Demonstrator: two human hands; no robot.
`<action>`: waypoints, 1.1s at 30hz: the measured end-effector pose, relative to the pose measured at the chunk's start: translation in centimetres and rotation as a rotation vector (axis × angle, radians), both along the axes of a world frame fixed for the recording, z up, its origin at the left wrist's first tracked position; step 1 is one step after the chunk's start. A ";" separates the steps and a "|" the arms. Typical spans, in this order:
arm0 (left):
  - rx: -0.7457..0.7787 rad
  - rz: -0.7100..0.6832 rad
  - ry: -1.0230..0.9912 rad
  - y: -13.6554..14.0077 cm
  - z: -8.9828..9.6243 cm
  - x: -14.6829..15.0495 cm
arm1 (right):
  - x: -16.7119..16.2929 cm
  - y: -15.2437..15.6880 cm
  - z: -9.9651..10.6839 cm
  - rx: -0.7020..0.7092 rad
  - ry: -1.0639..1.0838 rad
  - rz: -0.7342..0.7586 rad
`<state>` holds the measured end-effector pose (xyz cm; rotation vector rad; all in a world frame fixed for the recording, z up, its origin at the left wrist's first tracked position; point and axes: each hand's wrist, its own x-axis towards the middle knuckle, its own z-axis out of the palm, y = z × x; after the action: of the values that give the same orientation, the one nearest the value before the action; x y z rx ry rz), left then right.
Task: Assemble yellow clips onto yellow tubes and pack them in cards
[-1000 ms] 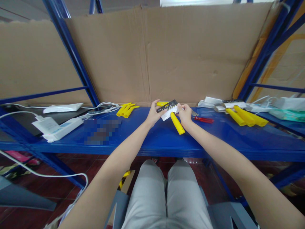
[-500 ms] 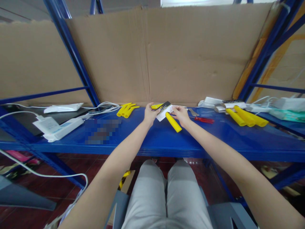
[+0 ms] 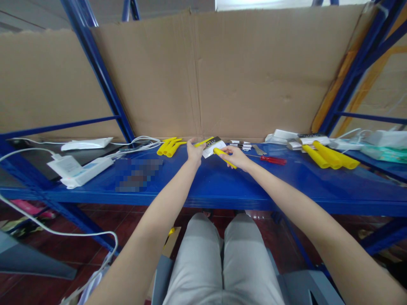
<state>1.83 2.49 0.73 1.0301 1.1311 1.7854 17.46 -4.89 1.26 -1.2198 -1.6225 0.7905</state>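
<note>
- The left hand (image 3: 193, 151) pinches one end of a card (image 3: 212, 145), black-and-yellow on top and white below, held just above the blue shelf (image 3: 222, 186) near its back edge.
- The right hand (image 3: 234, 157) is closed round a yellow tube (image 3: 222, 156), which slants from the card's lower edge down to the palm.
- Both hands sit close together at mid-shelf, just before the cardboard wall (image 3: 203, 76).
- Left of them lies a cluster of yellow tubes (image 3: 168, 146), near but apart; further left a white adapter (image 3: 79, 169) and cables.
- Right of them lie clips (image 3: 240, 145) and a red screwdriver (image 3: 272, 160), then more tubes (image 3: 327, 156) and white boxes (image 3: 299, 137).
- The front strip of the shelf, toward its near edge, is bare blue metal between the forearms.
</note>
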 end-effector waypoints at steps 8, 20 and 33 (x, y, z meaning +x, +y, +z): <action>-0.088 -0.035 -0.074 -0.7 0.6 0.0 | 0.0 0.0 0.0 -0.019 -0.033 0.067; -0.067 -0.171 -0.201 -0.5 0.9 0.2 | -0.2 -0.1 -0.1 -0.020 0.025 0.023; -0.028 -0.601 -0.181 -2.6 2.0 0.8 | 0.6 0.4 0.1 -0.021 0.092 -0.062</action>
<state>2.62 -0.12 2.70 1.0311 0.6398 1.3410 18.07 -4.46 1.37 -1.2246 -1.4985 0.8150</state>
